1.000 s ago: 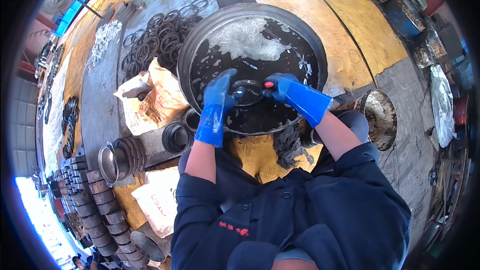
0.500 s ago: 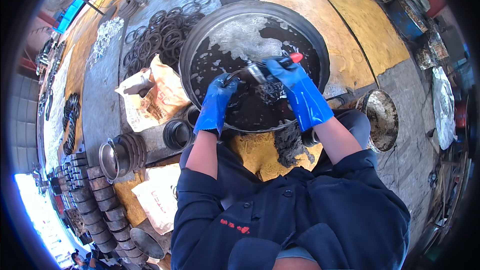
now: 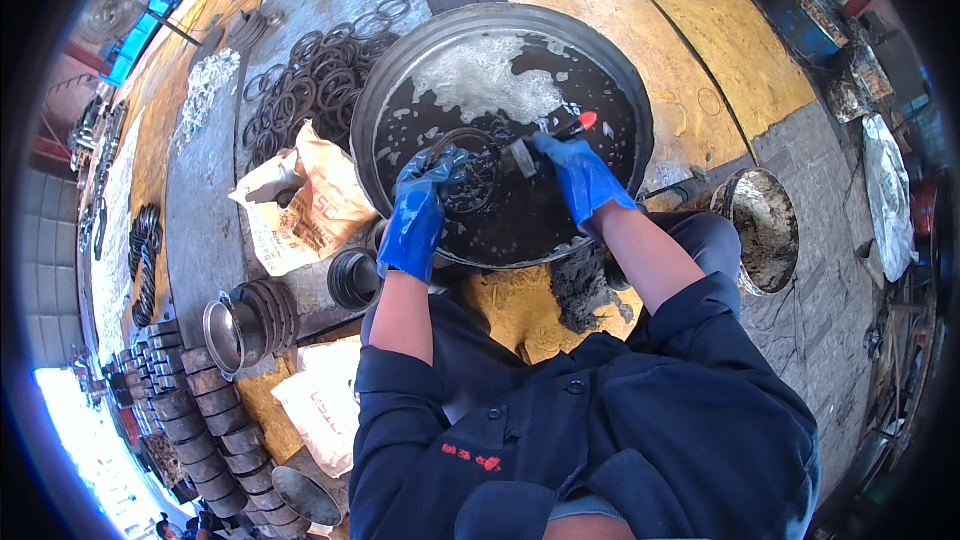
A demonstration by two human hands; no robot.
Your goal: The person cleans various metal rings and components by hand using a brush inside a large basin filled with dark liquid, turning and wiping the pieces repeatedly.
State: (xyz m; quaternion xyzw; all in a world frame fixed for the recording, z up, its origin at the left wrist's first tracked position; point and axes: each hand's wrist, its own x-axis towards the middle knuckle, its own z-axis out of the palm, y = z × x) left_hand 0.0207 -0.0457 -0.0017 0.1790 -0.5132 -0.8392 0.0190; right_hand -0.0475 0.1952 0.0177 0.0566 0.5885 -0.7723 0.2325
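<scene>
In front of me stands a wide round black basin (image 3: 490,13) of dark liquid with patches of pale foam. My left hand (image 3: 418,205), in a blue rubber glove, is closed on the near-left side of a thin dark ring (image 3: 468,131) held over the liquid. My right hand (image 3: 585,176), gloved the same way, grips a paintbrush (image 3: 523,157) by its dark, red-tipped handle. Its head points left toward the ring, a small gap apart from it. The gloves partly hide the ring's near side and the brush handle.
Beyond the basin's left side lies a heap of dark rings (image 3: 318,75). Nearer are an open paper sack (image 3: 325,205) and stacked rings (image 3: 352,278). A dirty bucket (image 3: 765,230) stands by my right knee. Stacked metal cylinders (image 3: 215,410) line the lower left.
The ring has tilted to face up more, showing its round opening. My right hand and the brush have drawn slightly nearer me, and the brush head has come away from the ring.
</scene>
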